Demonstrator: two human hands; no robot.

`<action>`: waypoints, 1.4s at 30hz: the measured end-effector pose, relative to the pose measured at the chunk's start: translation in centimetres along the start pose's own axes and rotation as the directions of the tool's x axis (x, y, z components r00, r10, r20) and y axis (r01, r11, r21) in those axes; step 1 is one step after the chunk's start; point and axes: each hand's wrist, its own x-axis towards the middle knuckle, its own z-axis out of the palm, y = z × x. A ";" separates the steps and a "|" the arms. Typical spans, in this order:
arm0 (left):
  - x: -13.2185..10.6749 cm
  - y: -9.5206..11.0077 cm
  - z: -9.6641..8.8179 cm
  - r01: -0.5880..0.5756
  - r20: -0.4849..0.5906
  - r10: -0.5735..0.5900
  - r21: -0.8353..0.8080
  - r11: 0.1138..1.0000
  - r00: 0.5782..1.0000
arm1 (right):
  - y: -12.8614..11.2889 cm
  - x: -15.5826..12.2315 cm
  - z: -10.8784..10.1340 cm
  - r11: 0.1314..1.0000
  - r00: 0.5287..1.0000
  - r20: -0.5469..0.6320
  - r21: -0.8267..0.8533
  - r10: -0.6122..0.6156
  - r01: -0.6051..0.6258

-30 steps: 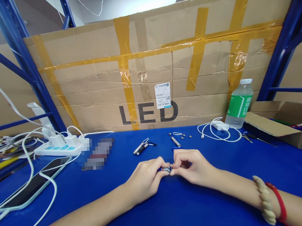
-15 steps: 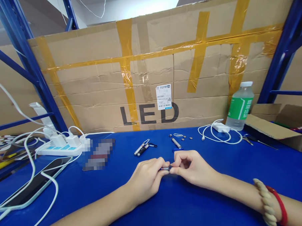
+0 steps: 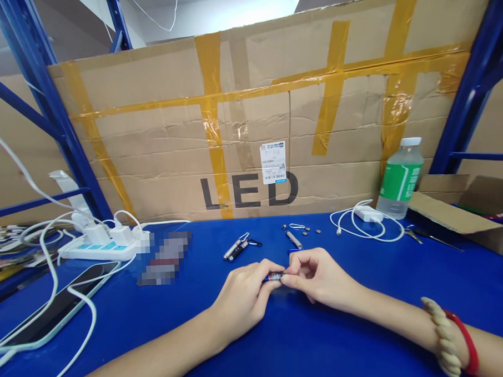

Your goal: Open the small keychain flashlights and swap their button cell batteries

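My left hand [image 3: 243, 291] is closed around one end of a small blue mini flashlight [image 3: 273, 277] with a printed label. My right hand [image 3: 316, 274] pinches the other end between thumb and forefinger, so both tips are hidden. Just beyond my right hand lie a silver tube [image 3: 294, 240], a small round cap [image 3: 284, 227], a silver carabiner clip [image 3: 297, 226] and several button cells [image 3: 318, 231]. A blue clip [image 3: 295, 251] shows behind my right fingers. To their left, a silver flashlight [image 3: 233, 246] and a black flashlight [image 3: 237, 250] rest side by side, clips attached.
A phone [image 3: 59, 308] and a white power strip [image 3: 99, 249] with cables occupy the left. At right are a charger with a coiled cable [image 3: 368, 213], a bottle [image 3: 400, 179], tweezers [image 3: 439, 240] and an open carton [image 3: 482, 228]. A tall cardboard panel [image 3: 170, 147] stands behind.
My hands have shifted slightly, and more of the blue flashlight's labelled barrel shows between my fingers. The things on the table stay where they were.
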 end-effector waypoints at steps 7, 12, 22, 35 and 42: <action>0.0 -0.1 0.2 0.015 -0.015 -0.015 0.019 1.000 1.000 | 0.2 0.1 0.1 1.000 1.000 -0.007 0.007 0.000 0.001; 0.0 -0.2 0.2 0.019 -0.015 -0.019 0.020 1.000 1.000 | 0.1 0.2 0.1 1.000 1.000 -0.017 0.002 -0.008 0.008; 0.0 0.1 0.2 0.061 -0.026 -0.060 0.015 0.998 0.998 | 0.1 0.3 0.5 0.999 1.000 -0.025 0.037 0.018 -0.017; -0.2 -0.1 -0.4 0.094 -0.032 -0.094 -0.012 0.996 0.995 | -0.3 0.4 0.9 0.999 1.000 0.015 0.049 -0.019 0.019; -0.4 0.0 -0.4 0.007 -0.085 -0.012 -0.052 0.999 0.996 | -0.9 0.1 1.0 0.997 1.000 0.021 0.074 0.007 -0.008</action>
